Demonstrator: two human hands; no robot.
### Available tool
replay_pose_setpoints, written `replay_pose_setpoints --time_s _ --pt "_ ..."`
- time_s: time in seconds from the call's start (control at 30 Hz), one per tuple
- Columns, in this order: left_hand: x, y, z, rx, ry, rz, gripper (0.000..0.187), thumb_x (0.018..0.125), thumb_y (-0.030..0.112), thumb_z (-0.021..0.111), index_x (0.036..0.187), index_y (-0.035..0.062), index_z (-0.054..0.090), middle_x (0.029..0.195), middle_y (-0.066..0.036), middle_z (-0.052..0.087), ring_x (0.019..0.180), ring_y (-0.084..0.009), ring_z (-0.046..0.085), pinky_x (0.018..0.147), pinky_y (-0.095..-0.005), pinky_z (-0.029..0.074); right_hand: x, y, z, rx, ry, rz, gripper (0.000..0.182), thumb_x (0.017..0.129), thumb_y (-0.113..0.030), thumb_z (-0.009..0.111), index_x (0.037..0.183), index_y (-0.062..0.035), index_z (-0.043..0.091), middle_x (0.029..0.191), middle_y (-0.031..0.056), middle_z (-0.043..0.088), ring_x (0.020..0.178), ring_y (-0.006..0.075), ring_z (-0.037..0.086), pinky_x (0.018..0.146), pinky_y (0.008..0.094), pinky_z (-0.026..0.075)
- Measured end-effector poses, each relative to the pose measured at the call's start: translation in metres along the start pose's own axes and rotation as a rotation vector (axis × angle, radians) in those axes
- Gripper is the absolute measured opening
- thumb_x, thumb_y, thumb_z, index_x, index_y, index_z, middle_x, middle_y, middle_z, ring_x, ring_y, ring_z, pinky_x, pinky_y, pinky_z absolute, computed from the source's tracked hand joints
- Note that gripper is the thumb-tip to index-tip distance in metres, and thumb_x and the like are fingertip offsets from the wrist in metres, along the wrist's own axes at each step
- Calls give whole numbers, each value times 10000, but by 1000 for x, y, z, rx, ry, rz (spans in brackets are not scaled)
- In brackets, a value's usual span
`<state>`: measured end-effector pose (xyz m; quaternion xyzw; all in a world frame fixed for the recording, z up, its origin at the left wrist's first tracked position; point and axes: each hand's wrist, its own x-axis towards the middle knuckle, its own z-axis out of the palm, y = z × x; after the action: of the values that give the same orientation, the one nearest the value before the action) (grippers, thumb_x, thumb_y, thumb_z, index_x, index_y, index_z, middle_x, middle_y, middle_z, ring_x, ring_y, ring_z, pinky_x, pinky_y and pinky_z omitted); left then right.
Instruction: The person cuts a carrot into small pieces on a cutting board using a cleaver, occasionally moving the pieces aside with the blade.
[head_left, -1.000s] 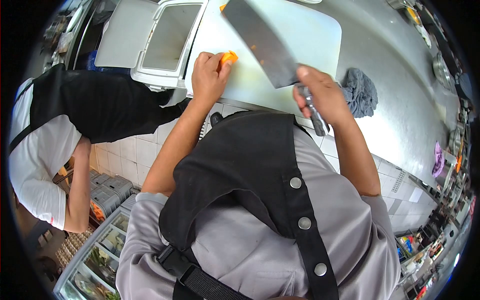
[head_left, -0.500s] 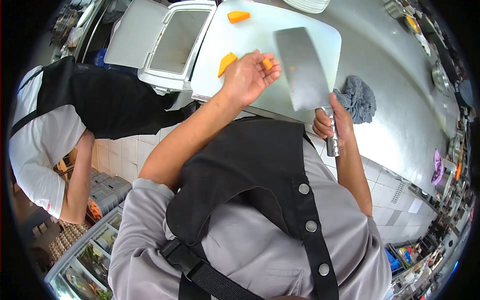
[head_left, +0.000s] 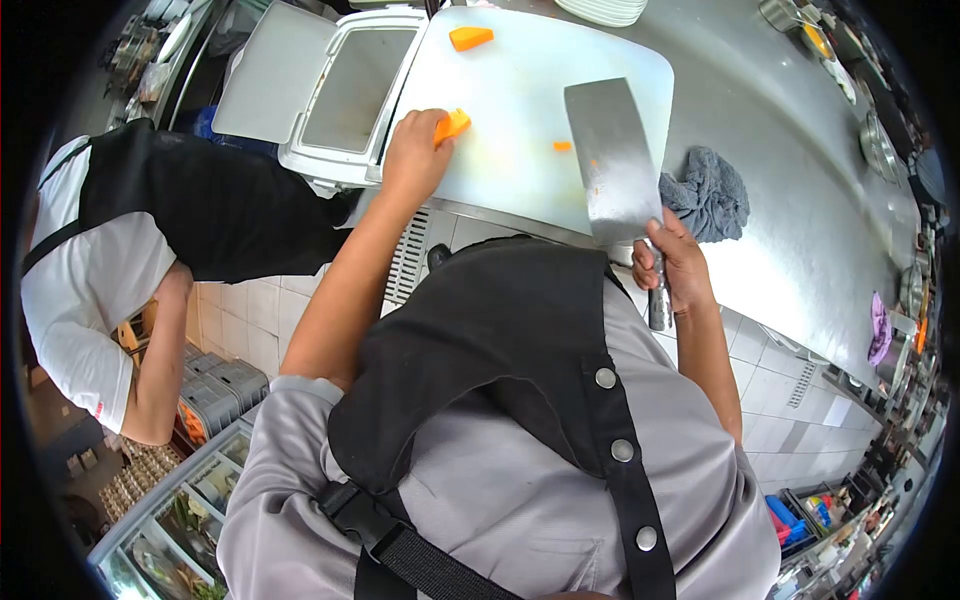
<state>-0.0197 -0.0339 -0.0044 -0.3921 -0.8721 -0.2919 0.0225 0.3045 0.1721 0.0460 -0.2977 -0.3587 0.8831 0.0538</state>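
Observation:
My right hand (head_left: 676,262) is closed around the handle of a cleaver (head_left: 612,160), its broad blade held over the right part of the white cutting board (head_left: 510,90). Small orange bits stick to the blade. At the board's left edge, my left hand (head_left: 415,155) has its fingers closed on an orange vegetable chunk (head_left: 455,124), which looks like pumpkin. Another orange chunk (head_left: 471,38) lies near the board's far edge. A small orange piece (head_left: 562,146) rests on the board just left of the blade.
Left of the board is a white bin (head_left: 350,90) with its lid (head_left: 270,75) swung open. A grey cloth (head_left: 707,195) lies crumpled on the steel counter (head_left: 780,230) at right. White plates (head_left: 605,8) are stacked behind. Another person in a black apron (head_left: 210,205) is at left.
My left hand has moved left onto the chunk, and the small piece it held now lies on the board. The cleaver has shifted slightly toward me.

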Motion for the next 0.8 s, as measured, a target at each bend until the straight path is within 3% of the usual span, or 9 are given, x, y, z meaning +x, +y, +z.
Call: replay_pose_setpoints --time_s 0.07,0.1,0.2,0.27,0.37,0.57,0.8 --pt "0 -13 -1 -377 -100 -167 323 880 177 746 1162 28 699 1096 -147 688 1020 -354 611 957 -435 493 2 5 5 -17 2 18 234 1059 -193 519 1261 -80 552 632 50 510 422 139 447 420 273 385" --pt "0 -15 -2 -381 -98 -173 323 880 177 746 1162 28 699 1096 -147 688 1020 -354 611 957 -435 493 3 5 6 16 -32 40 231 1059 -194 522 1257 -78 542 624 45 492 418 136 440 418 274 383" --pt "1 -18 -7 33 98 114 322 886 154 738 1187 43 709 1076 -136 684 1020 -343 594 934 -427 487 15 3 15 32 -90 97 201 1059 -199 528 1222 -81 523 612 42 473 412 134 433 412 279 383" --pt "-3 -14 -7 26 84 131 332 882 149 736 1197 50 707 1080 -129 684 1024 -338 590 938 -426 485 29 6 19 32 -139 130 139 1062 -219 536 1118 -109 474 606 40 476 406 131 434 397 281 386" --pt "-7 -22 -3 41 60 155 399 852 122 750 1243 68 689 1084 -113 689 1010 -328 587 936 -422 485 52 10 26 50 -186 203 152 1062 -233 545 1079 -127 438 604 31 478 406 126 436 390 272 384" --pt "-14 -19 -7 13 104 139 504 827 57 757 1319 106 658 1039 -87 695 961 -311 586 891 -407 491 78 15 49 13 -177 282 187 1057 -243 567 1116 -130 431 612 18 469 407 109 411 386 268 366" --pt "-14 -22 -5 -4 120 202 565 846 49 740 1374 225 648 1016 -57 673 919 -278 565 864 -384 501 89 19 52 68 -210 344 210 1045 -232 595 1138 -131 436 616 20 465 406 101 396 384 270 358"
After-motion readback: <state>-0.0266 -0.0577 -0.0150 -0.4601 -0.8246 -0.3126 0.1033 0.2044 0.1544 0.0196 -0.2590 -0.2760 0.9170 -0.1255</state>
